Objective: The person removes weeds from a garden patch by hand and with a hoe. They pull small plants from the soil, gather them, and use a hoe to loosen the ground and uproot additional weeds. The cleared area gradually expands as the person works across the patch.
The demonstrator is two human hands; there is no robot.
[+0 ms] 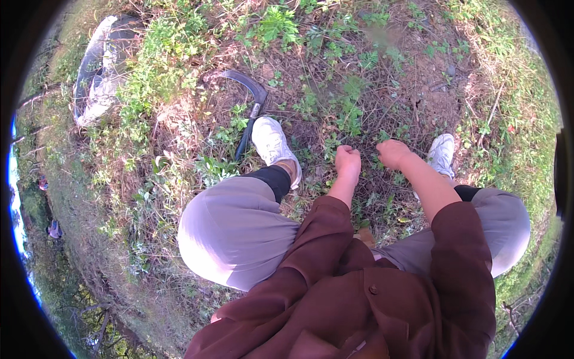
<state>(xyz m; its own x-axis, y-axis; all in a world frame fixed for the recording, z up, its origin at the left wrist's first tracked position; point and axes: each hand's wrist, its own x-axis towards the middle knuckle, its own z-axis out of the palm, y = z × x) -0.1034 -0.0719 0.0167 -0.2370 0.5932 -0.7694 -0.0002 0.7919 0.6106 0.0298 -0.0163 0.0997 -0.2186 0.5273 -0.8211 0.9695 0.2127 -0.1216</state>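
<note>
My left hand [348, 162], fingers curled, is held low over weeds and dry stalks between my two white shoes. Close by on its right, my right hand [393, 154] is also curled, its fingertips towards the left hand. Whether either hand pinches a thin stem is too small to tell. A sickle [257, 101] lies on the ground left of my hands, its curved dark blade pointing up and left and its black handle beside my left shoe [272, 142]. Low green weeds [351, 107] grow in the soil just beyond my hands.
A sack-like white and dark thing [99, 74] lies in the grass at the upper left. My right shoe [441, 154] stands right of my hands. Bare soil [435, 89] with a few stones lies ahead. Two small, unclear figures, perhaps people, are far off at the left rim.
</note>
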